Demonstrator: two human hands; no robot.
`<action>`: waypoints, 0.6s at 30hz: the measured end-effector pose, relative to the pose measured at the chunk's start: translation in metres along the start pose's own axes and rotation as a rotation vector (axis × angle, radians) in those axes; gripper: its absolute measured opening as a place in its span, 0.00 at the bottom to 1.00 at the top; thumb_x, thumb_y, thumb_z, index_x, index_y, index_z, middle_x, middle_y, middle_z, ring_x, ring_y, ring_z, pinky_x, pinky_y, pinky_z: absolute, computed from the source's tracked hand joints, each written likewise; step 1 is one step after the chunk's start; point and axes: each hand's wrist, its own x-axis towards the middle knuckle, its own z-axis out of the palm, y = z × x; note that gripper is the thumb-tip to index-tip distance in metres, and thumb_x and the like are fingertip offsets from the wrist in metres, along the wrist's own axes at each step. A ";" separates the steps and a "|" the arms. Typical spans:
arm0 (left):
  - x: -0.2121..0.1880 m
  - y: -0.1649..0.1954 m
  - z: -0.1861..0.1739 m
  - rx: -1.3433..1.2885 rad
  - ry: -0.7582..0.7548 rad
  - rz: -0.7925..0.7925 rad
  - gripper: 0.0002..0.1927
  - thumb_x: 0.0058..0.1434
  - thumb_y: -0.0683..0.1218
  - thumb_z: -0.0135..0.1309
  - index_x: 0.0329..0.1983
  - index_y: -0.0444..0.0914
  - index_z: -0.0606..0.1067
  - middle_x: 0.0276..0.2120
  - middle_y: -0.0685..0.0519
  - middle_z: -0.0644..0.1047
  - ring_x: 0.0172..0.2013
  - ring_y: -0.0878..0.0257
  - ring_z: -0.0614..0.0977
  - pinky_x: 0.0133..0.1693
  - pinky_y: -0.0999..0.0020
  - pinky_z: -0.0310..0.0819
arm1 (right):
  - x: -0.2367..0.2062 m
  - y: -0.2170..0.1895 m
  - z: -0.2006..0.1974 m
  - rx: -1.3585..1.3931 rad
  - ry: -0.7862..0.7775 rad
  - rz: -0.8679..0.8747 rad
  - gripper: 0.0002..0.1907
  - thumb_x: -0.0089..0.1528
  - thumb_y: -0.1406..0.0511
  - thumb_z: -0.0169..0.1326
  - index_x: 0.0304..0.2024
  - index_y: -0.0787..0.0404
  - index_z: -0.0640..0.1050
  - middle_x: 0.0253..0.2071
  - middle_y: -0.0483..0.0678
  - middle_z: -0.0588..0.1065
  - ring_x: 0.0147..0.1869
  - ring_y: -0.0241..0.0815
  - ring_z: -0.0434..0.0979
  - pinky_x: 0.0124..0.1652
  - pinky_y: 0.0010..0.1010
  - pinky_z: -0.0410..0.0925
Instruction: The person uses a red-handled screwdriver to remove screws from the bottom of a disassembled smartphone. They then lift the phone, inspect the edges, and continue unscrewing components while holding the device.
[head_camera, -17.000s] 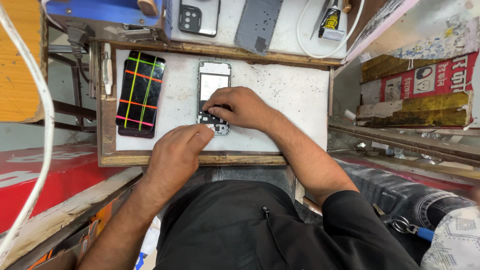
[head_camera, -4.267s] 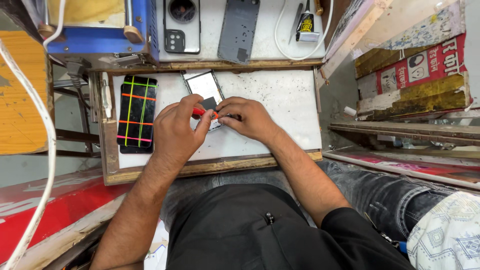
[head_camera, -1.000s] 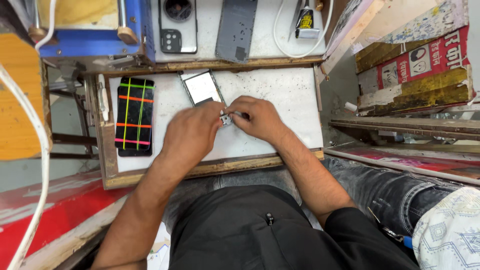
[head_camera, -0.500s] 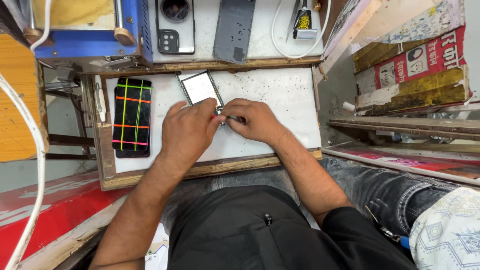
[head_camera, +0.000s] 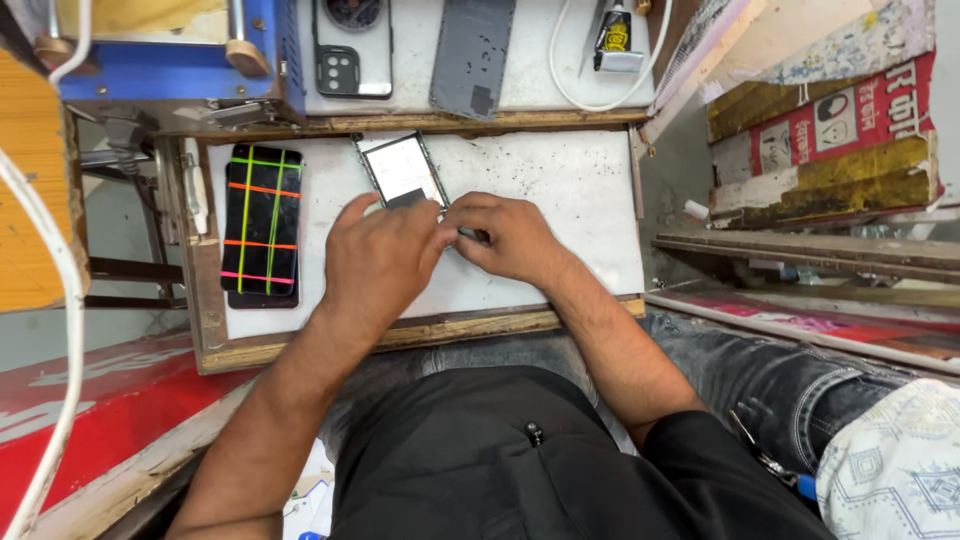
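**Two hands meet at an opened phone on a white tabletop**

At the centre of the frame, the left hand (head_camera: 375, 255) and right hand (head_camera: 510, 238) press together, fingertips touching, over the lower end of an opened phone (head_camera: 402, 170) lying tilted on the white tabletop (head_camera: 560, 180). What they pinch is hidden. At centre left lies a dark phone with coloured lines (head_camera: 262, 225). Along the top edge sit a black phone back (head_camera: 352, 45), a grey panel (head_camera: 472, 55) and a white cable (head_camera: 570, 90).
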 end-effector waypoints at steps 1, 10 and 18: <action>-0.001 0.000 0.001 -0.075 0.032 0.044 0.09 0.67 0.47 0.61 0.45 0.39 0.77 0.30 0.47 0.80 0.35 0.48 0.82 0.53 0.52 0.73 | 0.000 0.000 0.000 0.001 0.013 -0.007 0.13 0.59 0.64 0.62 0.46 0.55 0.84 0.48 0.42 0.81 0.35 0.40 0.82 0.36 0.30 0.75; -0.003 -0.013 0.009 -0.094 0.127 0.073 0.16 0.61 0.48 0.66 0.46 0.37 0.75 0.28 0.50 0.80 0.30 0.50 0.82 0.45 0.53 0.76 | 0.000 0.000 -0.001 -0.007 0.027 -0.048 0.11 0.59 0.64 0.61 0.44 0.52 0.84 0.47 0.40 0.81 0.38 0.41 0.82 0.38 0.31 0.75; -0.013 -0.021 0.020 -0.187 0.307 0.093 0.21 0.60 0.43 0.67 0.53 0.37 0.73 0.31 0.52 0.81 0.34 0.54 0.85 0.46 0.58 0.79 | 0.002 -0.005 -0.004 0.005 -0.015 -0.012 0.12 0.58 0.62 0.63 0.44 0.51 0.84 0.46 0.39 0.80 0.33 0.39 0.81 0.35 0.30 0.74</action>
